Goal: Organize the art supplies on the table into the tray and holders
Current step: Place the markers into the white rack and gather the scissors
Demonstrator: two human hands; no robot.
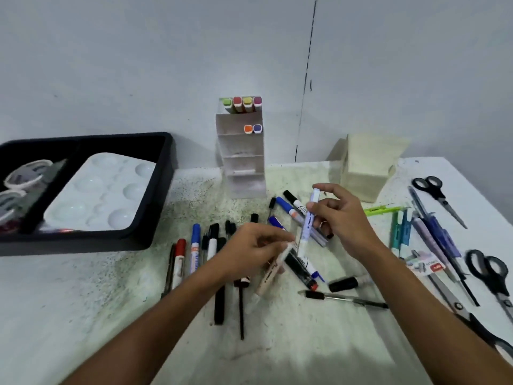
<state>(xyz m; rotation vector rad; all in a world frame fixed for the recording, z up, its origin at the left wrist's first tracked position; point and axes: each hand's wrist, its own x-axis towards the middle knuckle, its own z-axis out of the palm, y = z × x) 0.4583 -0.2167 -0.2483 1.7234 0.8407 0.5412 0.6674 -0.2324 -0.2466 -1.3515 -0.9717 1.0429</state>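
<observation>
From the head view, a lilac highlighter (309,218) is held upright above the worktop (83,301), pinched by the right hand (342,218). A peach highlighter (273,269) is gripped by the left hand's (251,247) curled fingers. Both are judged light, stiff, smooth-barrelled, best taken mid-barrel for the tiered holder (241,151).

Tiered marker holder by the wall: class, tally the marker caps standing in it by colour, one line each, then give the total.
Green cap: 1
Red cap: 1
Yellow cap: 1
Pink cap: 1
Orange cap: 1
Purple cap: 1
Total: 6 caps in the holder
</observation>
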